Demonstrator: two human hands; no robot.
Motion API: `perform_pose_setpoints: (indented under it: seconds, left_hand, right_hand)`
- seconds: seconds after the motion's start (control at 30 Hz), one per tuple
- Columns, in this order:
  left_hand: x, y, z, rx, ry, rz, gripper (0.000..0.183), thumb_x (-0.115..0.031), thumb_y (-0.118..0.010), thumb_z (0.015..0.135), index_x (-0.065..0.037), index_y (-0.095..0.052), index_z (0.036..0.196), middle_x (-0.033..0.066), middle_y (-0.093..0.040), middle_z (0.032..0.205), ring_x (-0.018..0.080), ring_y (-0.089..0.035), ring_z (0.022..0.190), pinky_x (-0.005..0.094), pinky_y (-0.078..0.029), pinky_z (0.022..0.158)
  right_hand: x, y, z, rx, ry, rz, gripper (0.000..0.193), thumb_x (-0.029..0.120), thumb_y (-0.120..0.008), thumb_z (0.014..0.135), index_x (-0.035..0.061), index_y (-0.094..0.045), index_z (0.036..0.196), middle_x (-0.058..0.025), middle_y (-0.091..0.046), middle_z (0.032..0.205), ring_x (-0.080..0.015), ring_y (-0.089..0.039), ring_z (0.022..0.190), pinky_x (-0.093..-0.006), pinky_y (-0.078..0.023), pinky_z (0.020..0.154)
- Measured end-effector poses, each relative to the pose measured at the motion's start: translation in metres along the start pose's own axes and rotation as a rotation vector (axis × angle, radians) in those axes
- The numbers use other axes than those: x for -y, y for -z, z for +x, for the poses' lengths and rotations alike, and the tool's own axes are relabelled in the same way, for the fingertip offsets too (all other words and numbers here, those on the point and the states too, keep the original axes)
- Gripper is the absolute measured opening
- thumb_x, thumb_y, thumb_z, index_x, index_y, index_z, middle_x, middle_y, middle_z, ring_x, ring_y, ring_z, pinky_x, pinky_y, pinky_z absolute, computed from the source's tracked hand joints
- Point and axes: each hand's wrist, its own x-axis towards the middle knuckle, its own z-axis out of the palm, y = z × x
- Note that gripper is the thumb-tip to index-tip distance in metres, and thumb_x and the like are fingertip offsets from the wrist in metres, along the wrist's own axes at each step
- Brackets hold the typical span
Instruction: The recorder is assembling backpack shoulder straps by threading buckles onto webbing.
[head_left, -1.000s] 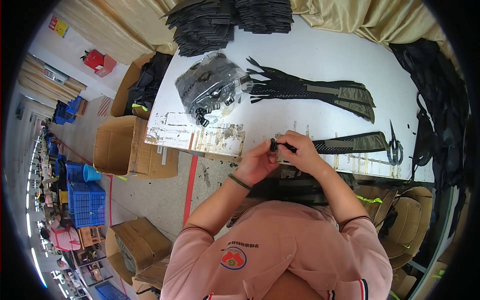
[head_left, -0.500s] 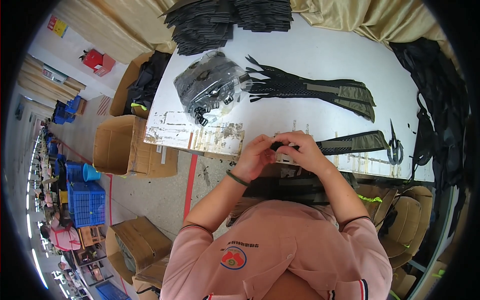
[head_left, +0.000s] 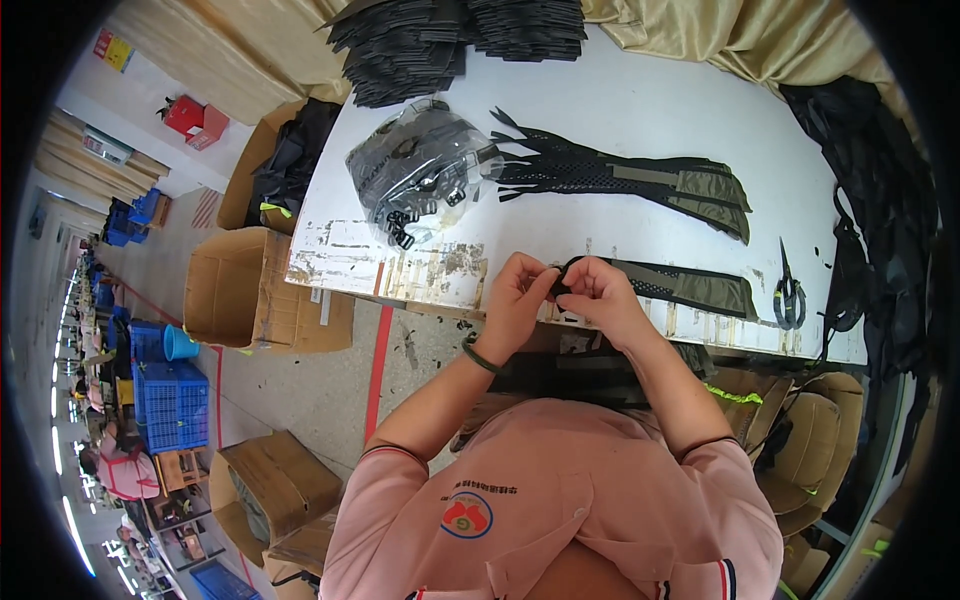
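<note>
My left hand (head_left: 517, 298) and my right hand (head_left: 598, 296) meet at the near edge of the white table (head_left: 640, 130), pinching the black end of a long olive and black strap (head_left: 690, 287) between their fingertips. A small black piece sits between the fingers; I cannot tell what it is. The strap runs off to the right along the table edge. A green band circles my left wrist.
A clear bag of black buckles (head_left: 420, 175) lies to the left. A pile of similar straps (head_left: 640, 180) lies further back, black stacks (head_left: 450, 35) at the far edge, scissors (head_left: 788, 290) at right. Cardboard boxes (head_left: 235, 285) and blue crates (head_left: 170, 405) stand on the floor.
Both hands have stayed at the strap end near the table edge, with the fingers drawn closer together around it. Nothing else has moved.
</note>
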Motion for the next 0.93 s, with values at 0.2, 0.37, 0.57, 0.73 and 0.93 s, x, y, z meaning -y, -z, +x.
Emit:
perform_pose_setpoints:
  seconds: [0.2,0.37,0.57,0.73,0.93]
  left_hand:
    - [-0.010,-0.004,-0.008,0.010,-0.126,0.285,0.012,-0.002,-0.061,0.087,-0.001,-0.054,0.097,0.0025,-0.061,0.083,0.0091,-0.058,0.074,0.0219,-0.048,0.069]
    - [0.003,0.000,-0.007,0.059,-0.277,0.238,0.013,-0.004,-0.066,0.082,-0.001,-0.057,0.091,0.0061,-0.061,0.086,0.0146,-0.059,0.077,0.0261,-0.049,0.072]
    - [0.009,0.004,-0.007,0.199,-0.303,0.130,0.029,0.009,-0.066,0.076,-0.003,-0.055,0.099,0.0072,-0.049,0.112,0.0147,-0.052,0.098,0.0269,-0.045,0.086]
    - [-0.009,0.006,-0.002,0.189,-0.364,0.256,0.025,0.008,-0.068,0.073,-0.006,-0.058,0.092,0.0068,-0.050,0.099,0.0182,-0.053,0.088,0.0277,-0.045,0.078]
    - [-0.018,0.007,-0.009,0.389,-0.309,0.349,0.023,0.006,-0.067,0.075,-0.007,-0.061,0.094,0.0059,-0.053,0.096,0.0190,-0.052,0.093,0.0280,-0.043,0.078]
  right_hand:
    - [-0.004,0.000,0.002,-0.100,-0.040,0.015,0.025,-0.007,-0.067,0.073,0.0056,-0.049,0.086,0.0015,-0.053,0.075,-0.0049,-0.050,0.068,-0.0193,-0.044,0.061]
    - [-0.008,0.002,0.000,-0.106,0.015,0.254,0.026,-0.011,-0.064,0.074,0.0058,-0.049,0.087,-0.0009,-0.056,0.077,-0.0085,-0.054,0.069,-0.0218,-0.045,0.061]
    - [0.000,-0.005,-0.006,-0.135,0.008,0.309,0.018,-0.005,-0.061,0.081,0.0045,-0.050,0.093,-0.0006,-0.057,0.080,-0.0100,-0.057,0.074,-0.0211,-0.046,0.063]
    - [0.022,0.006,-0.005,-0.032,-0.041,0.096,0.009,0.007,-0.058,0.088,0.0024,-0.056,0.095,0.0008,-0.057,0.077,-0.0061,-0.052,0.067,-0.0203,-0.044,0.059]
    - [0.020,0.024,0.004,0.025,-0.054,-0.447,0.019,0.013,-0.061,0.087,0.0034,-0.062,0.103,0.0050,-0.053,0.074,-0.0032,-0.046,0.069,-0.0181,-0.039,0.064]
